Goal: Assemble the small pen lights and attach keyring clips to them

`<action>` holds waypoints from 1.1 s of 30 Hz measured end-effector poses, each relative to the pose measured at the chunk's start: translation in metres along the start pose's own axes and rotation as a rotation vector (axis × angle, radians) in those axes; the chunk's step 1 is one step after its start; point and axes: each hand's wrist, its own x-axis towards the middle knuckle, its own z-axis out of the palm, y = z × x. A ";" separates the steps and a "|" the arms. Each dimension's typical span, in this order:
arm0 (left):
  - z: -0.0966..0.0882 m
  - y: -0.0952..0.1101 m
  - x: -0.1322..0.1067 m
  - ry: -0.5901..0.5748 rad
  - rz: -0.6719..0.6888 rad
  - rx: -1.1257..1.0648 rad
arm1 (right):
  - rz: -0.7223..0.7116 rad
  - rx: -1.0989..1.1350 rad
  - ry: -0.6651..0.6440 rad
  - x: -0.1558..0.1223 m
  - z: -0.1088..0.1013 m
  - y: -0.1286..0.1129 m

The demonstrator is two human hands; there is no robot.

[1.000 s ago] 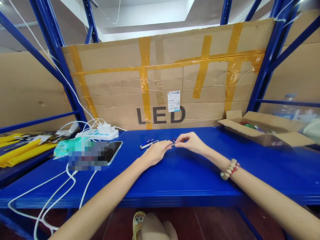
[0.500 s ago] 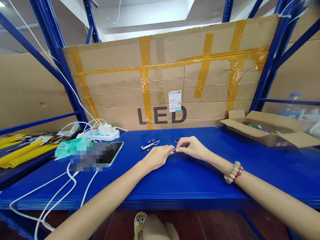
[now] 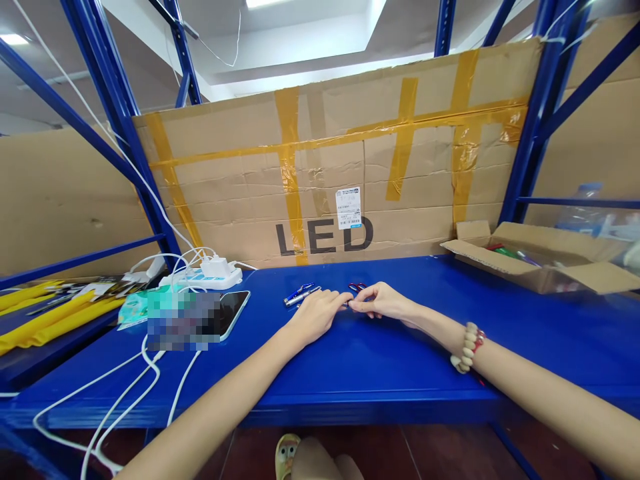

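Observation:
My left hand (image 3: 316, 315) lies palm down on the blue shelf top, fingers closed over a slim red metal tube that they mostly cover. My right hand (image 3: 384, 301) pinches at the tube's right end, touching the left fingertips; the small part between them is too hidden to make out. Beyond the left hand lie a silver metal tube (image 3: 302, 297) and a blue tube (image 3: 299, 291), side by side, like small keychain lights. A dark red item (image 3: 357, 287) with a looped outline rests just behind my right fingers.
On the left lie a phone (image 3: 235, 313), a white power strip (image 3: 225, 279) with cables and a teal plastic packet (image 3: 133, 307). An open cardboard box (image 3: 540, 277) with small items stands at the right. A taped cardboard sheet (image 3: 240, 200) closes off the back.
The camera view has tilted up slightly. My hands stay together at the same spot; the right fingers have lowered a little, and more of the red item behind them shows.

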 end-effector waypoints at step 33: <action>0.004 -0.001 0.007 0.116 -0.190 -0.432 | -0.519 -0.311 0.348 0.001 -0.003 -0.011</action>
